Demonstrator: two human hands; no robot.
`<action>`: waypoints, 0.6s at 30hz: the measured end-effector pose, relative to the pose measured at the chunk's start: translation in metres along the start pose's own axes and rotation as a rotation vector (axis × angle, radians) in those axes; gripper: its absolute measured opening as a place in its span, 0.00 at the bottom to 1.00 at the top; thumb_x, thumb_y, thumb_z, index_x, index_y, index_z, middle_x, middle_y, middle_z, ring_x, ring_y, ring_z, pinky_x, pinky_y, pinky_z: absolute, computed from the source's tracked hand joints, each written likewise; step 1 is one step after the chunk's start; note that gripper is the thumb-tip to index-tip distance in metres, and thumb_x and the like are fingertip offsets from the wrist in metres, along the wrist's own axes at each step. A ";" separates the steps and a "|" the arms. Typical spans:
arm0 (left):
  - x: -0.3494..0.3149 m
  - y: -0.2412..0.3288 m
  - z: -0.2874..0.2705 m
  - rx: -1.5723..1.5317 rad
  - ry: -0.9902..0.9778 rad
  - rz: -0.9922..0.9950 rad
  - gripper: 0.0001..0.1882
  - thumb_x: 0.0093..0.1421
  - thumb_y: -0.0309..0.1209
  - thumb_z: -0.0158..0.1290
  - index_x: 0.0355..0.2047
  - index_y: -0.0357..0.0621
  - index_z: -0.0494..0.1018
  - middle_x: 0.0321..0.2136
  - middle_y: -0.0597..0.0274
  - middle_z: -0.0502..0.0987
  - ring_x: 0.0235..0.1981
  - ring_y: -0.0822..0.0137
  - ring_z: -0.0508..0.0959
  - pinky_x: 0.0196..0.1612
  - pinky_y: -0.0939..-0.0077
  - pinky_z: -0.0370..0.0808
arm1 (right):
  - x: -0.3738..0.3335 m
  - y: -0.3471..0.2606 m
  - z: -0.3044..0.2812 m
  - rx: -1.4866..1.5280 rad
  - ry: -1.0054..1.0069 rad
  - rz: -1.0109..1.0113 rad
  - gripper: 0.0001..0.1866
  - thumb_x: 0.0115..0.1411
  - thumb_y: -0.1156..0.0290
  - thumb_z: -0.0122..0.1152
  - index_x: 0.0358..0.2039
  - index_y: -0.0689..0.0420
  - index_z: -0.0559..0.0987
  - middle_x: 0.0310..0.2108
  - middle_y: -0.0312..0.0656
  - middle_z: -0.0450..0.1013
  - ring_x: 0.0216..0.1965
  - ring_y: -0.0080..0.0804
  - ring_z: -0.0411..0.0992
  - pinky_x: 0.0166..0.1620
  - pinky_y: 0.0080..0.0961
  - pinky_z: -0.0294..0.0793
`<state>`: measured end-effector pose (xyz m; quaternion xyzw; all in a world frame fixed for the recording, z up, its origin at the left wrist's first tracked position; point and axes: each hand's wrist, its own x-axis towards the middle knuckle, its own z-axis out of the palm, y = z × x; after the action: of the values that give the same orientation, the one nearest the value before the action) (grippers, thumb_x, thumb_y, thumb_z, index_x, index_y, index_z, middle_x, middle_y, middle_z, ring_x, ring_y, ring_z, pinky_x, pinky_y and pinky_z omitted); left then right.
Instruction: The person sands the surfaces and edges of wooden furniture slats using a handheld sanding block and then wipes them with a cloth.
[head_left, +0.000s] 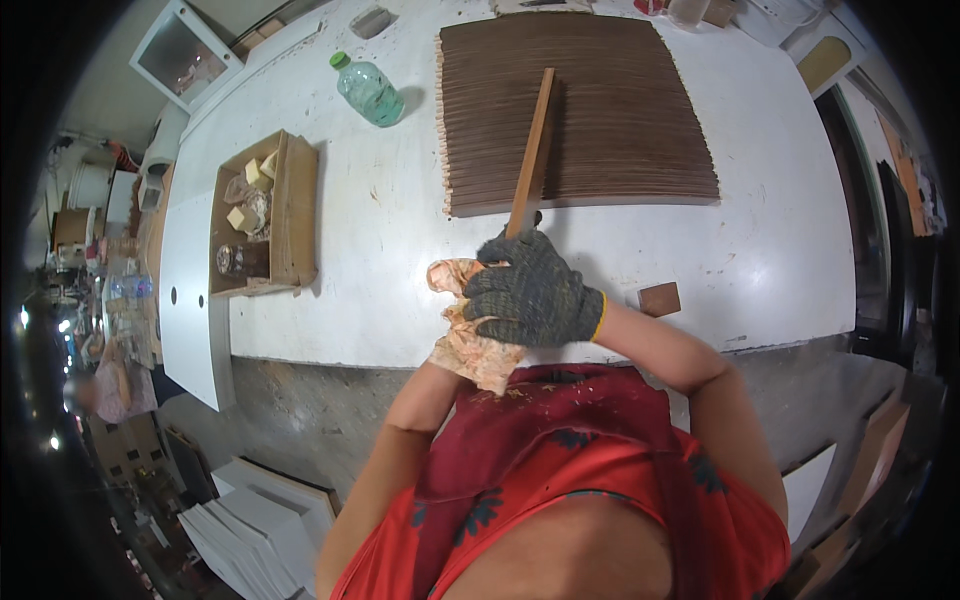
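My right hand (540,290), in a dark knitted glove with a yellow cuff edge, is closed around the near end of a narrow brown wooden strip (535,145). The strip points away from me, its far part over a wide panel of closely laid dark brown strips (580,110) with rough pale ends. Crumpled, stained pinkish cloth (483,350) lies against the gloved fingers and covers my left hand. Only my left forearm (425,395) shows, reaching in beneath it, so its fingers are hidden. A small brown block (659,299) lies to the right of my right hand.
The white worktable (380,250) carries an open cardboard box (295,215) holding pale blocks and a dark jar at left. Beyond it stands a greenish bottle (367,90) with a green cap. White panels (255,535) lean at lower left, below the table edge.
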<state>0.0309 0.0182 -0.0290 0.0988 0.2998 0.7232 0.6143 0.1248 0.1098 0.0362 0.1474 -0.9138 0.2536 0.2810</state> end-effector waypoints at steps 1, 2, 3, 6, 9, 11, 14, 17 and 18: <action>0.002 0.003 -0.007 -0.156 -0.057 -0.075 0.27 0.62 0.43 0.48 0.58 0.47 0.60 0.34 0.61 0.70 0.27 0.72 0.73 0.26 0.80 0.72 | 0.006 0.009 0.005 -0.030 0.033 -0.026 0.13 0.49 0.56 0.59 0.32 0.48 0.79 0.34 0.37 0.73 0.43 0.39 0.69 0.44 0.42 0.66; 0.007 0.002 -0.014 -0.291 -0.124 -0.157 0.27 0.62 0.44 0.48 0.59 0.46 0.60 0.33 0.61 0.70 0.26 0.72 0.72 0.25 0.80 0.71 | 0.008 0.021 0.013 -0.066 0.068 -0.042 0.13 0.49 0.56 0.59 0.31 0.48 0.79 0.34 0.37 0.73 0.43 0.40 0.69 0.43 0.42 0.66; 0.009 0.002 -0.020 -0.405 -0.181 -0.232 0.28 0.63 0.45 0.48 0.59 0.46 0.59 0.32 0.61 0.70 0.24 0.72 0.72 0.24 0.80 0.70 | 0.016 0.028 0.012 -0.100 0.097 -0.061 0.12 0.49 0.56 0.59 0.30 0.49 0.78 0.34 0.38 0.73 0.43 0.41 0.69 0.42 0.43 0.66; 0.012 -0.006 -0.033 -0.596 -0.277 -0.366 0.30 0.63 0.47 0.47 0.59 0.46 0.58 0.30 0.60 0.69 0.21 0.73 0.70 0.20 0.80 0.69 | 0.025 0.069 0.011 -0.120 -0.194 0.254 0.12 0.52 0.61 0.56 0.35 0.51 0.77 0.38 0.40 0.73 0.44 0.38 0.69 0.45 0.39 0.67; 0.008 -0.010 -0.038 -0.686 -0.287 -0.389 0.31 0.63 0.50 0.46 0.60 0.45 0.57 0.27 0.60 0.69 0.17 0.74 0.68 0.16 0.80 0.67 | 0.041 0.127 0.009 -0.106 -0.371 0.500 0.11 0.55 0.64 0.54 0.37 0.53 0.77 0.42 0.42 0.71 0.45 0.37 0.69 0.48 0.33 0.68; 0.006 -0.007 -0.031 -0.736 -0.251 -0.374 0.32 0.63 0.51 0.46 0.61 0.45 0.56 0.26 0.60 0.69 0.16 0.74 0.68 0.15 0.80 0.67 | 0.031 0.158 0.003 -0.338 -0.079 0.376 0.11 0.57 0.62 0.53 0.36 0.53 0.77 0.40 0.44 0.72 0.44 0.38 0.70 0.48 0.33 0.68; -0.004 0.002 -0.007 -0.703 -0.168 -0.256 0.32 0.61 0.53 0.48 0.55 0.41 0.60 0.21 0.63 0.68 0.16 0.73 0.68 0.16 0.78 0.69 | 0.041 0.213 -0.008 -0.440 -0.186 0.606 0.13 0.59 0.61 0.50 0.37 0.53 0.79 0.38 0.45 0.74 0.42 0.39 0.71 0.49 0.34 0.69; -0.015 -0.001 -0.023 -0.768 -0.272 -0.300 0.33 0.59 0.56 0.48 0.50 0.39 0.61 0.20 0.61 0.69 0.16 0.71 0.70 0.16 0.75 0.70 | 0.039 0.256 -0.002 -0.534 -0.052 0.538 0.15 0.60 0.59 0.49 0.38 0.53 0.80 0.40 0.45 0.75 0.40 0.43 0.73 0.47 0.37 0.71; -0.018 -0.003 -0.031 -0.789 -0.308 -0.320 0.33 0.59 0.57 0.48 0.48 0.39 0.62 0.20 0.60 0.69 0.16 0.70 0.71 0.16 0.74 0.70 | 0.038 0.274 0.002 -0.518 -0.062 0.599 0.16 0.61 0.59 0.48 0.39 0.53 0.80 0.41 0.45 0.75 0.42 0.43 0.73 0.48 0.38 0.71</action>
<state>0.0218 -0.0082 -0.0516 -0.0839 -0.0822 0.6551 0.7463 -0.0195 0.3311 -0.0473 -0.1938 -0.9581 0.0810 0.1950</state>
